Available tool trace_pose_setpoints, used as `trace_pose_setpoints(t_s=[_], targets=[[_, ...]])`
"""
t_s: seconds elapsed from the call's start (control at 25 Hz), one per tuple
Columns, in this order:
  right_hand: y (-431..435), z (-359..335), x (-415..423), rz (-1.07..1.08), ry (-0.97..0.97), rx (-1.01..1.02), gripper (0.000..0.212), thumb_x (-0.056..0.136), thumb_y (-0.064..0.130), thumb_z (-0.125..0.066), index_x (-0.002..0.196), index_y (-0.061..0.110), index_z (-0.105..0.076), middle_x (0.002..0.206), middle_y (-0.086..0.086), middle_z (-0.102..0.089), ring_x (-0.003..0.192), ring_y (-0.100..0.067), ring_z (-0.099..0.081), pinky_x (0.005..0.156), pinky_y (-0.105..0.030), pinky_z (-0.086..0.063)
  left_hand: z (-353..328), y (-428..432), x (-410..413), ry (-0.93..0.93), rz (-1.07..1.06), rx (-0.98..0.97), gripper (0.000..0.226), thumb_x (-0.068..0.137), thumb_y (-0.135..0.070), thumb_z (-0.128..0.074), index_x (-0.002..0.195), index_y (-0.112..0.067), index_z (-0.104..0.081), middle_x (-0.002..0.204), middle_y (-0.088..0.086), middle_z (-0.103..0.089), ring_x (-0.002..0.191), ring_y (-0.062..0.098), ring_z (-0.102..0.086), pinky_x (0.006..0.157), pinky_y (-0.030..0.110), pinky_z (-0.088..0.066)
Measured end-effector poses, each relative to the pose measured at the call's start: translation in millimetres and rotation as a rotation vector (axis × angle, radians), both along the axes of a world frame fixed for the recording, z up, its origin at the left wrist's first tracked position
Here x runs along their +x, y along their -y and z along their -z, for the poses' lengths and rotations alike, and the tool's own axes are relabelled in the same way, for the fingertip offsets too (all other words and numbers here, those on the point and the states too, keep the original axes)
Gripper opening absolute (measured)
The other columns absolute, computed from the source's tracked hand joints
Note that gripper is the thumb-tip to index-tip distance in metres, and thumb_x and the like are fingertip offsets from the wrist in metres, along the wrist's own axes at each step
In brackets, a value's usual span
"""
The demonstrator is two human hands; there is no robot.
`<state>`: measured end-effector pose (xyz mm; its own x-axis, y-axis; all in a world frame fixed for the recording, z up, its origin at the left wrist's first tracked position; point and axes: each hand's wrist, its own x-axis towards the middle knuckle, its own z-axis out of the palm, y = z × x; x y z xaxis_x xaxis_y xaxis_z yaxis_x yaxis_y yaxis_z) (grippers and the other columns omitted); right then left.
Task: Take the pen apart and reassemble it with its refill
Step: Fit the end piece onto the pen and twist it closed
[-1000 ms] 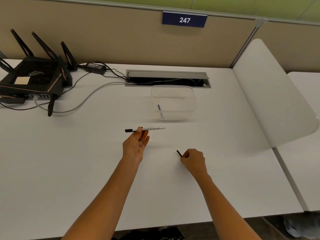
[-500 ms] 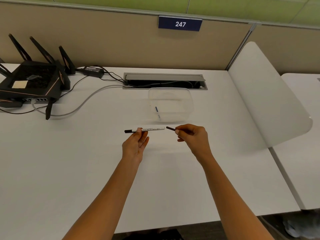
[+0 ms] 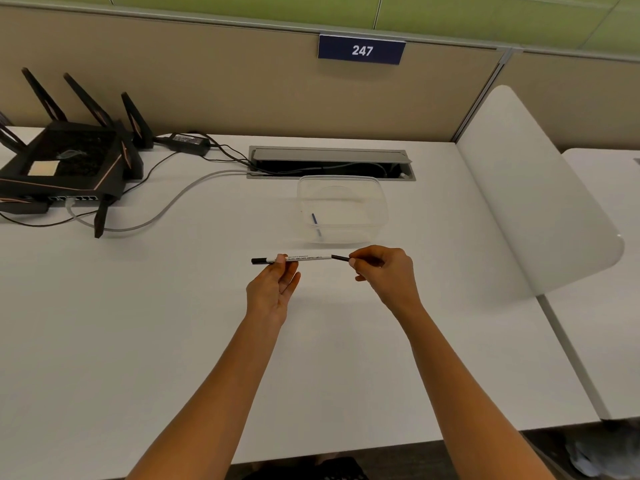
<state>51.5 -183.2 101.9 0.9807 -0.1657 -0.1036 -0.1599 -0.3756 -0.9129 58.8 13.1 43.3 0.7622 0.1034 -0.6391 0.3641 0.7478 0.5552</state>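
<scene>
This looks like an office. A white desk (image 3: 104, 323) sits against a tan divider wall (image 3: 207, 81). At 12 o'clock, a blue sign (image 3: 361, 49) says 247. At 10 o'clock sits a black router (image 3: 65, 164) with cables (image 3: 166, 209). A cable slot (image 3: 330, 162) is cut into the desk, maybe for plugs.

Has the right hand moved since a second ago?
Yes. The right hand rose from the table toward the clear container, bringing its small black piece to the pen barrel.
</scene>
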Motion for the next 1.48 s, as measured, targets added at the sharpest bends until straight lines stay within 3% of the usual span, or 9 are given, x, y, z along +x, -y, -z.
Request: trace_pose_setpoints(t_s=[0.16, 0.76, 1.16, 1.48], targets=[[0.5, -1.5, 1.3, -0.016, 0.010, 0.001, 0.012, 0.083, 0.006, -0.070, 0.084, 0.016, -0.077, 0.078, 0.004, -0.074, 0.065, -0.008, -0.070, 0.059, -0.013, -0.054, -1.4, -1.0, 1.2, 0.004, 0.002, 0.019, 0.009, 0.087, -0.016, -0.067, 0.091, -0.009, -0.069, 0.077, 0.001, -0.077, 0.077, 0.012, -0.074, 0.064, 0.028, -0.058], [3.8, -3.0, 8.1, -0.062, 0.082, 0.007, 0.012, 0.084, 0.006, -0.070, 0.089, 0.014, -0.077, 0.080, 0.006, -0.073, 0.072, -0.006, -0.069, 0.061, -0.018, -0.058, -6.6, -3.7, 2.1, 0.033, 0.041, 0.025, 0.009, 0.088, -0.016, -0.066, 0.092, -0.008, -0.068, 0.077, 0.001, -0.077, 0.077, 0.011, -0.074, 0.071, 0.030, -0.057], [6.4, -11.6, 12.0, -0.075, 0.123, 0.012, 0.020, 0.086, 0.014, -0.070, 0.079, 0.032, -0.074, 0.071, 0.015, -0.072, 0.066, -0.011, -0.070, 0.059, -0.020, -0.059, -9.9, 1.1, 4.4, 0.033, 0.039, -0.020, 0.009, 0.088, -0.015, -0.066, 0.093, -0.008, -0.068, 0.078, 0.002, -0.077, 0.076, 0.012, -0.074, 0.070, 0.031, -0.057], [6.9, -14.2, 11.5, -0.071, 0.144, 0.024, 0.021, 0.086, 0.015, -0.071, 0.077, 0.033, -0.073, 0.072, 0.016, -0.072, 0.065, -0.010, -0.071, 0.059, -0.018, -0.058, -12.0, 4.6, 5.8, 0.027, 0.030, -0.016, 0.011, 0.088, -0.017, -0.066, 0.094, -0.008, -0.069, 0.079, 0.002, -0.077, 0.077, 0.012, -0.074, 0.069, 0.030, -0.057]])
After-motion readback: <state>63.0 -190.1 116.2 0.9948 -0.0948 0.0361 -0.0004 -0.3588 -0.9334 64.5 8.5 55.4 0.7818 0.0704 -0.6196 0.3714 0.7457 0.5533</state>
